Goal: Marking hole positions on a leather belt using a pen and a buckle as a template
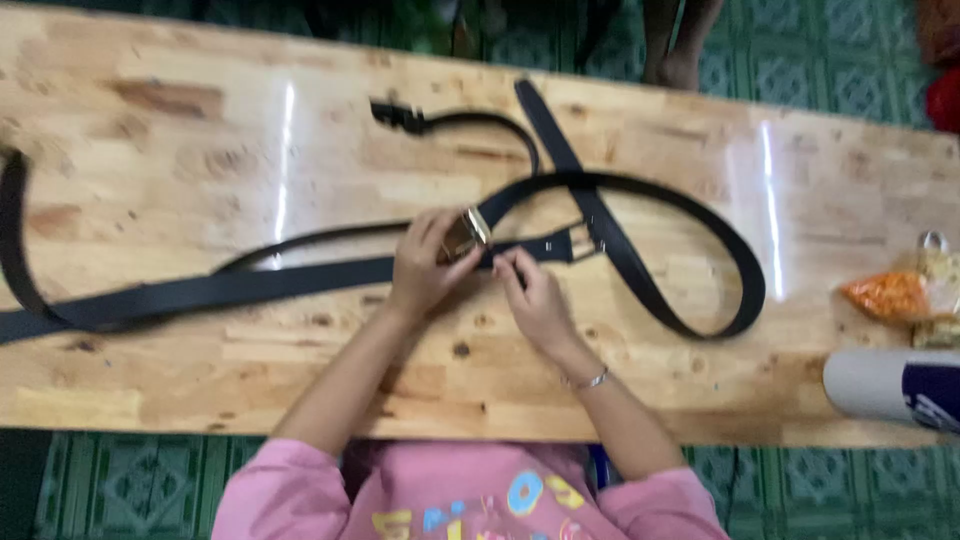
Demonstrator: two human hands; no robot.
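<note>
So the gold-tone belt buckle [465, 235] is sitting mid-table, and the left hand [425, 268] is pinching it between thumb and fingers. The right hand [533, 298] is gripping the black belt strap [250, 288] just beside it; that strap is trailing off left across the wooden table [180, 150]. A second black belt [640, 200] is looping around behind. Over by the right edge, an orange snack bag [890, 296] is lying above a white-and-navy cylinder [890, 385].
</note>
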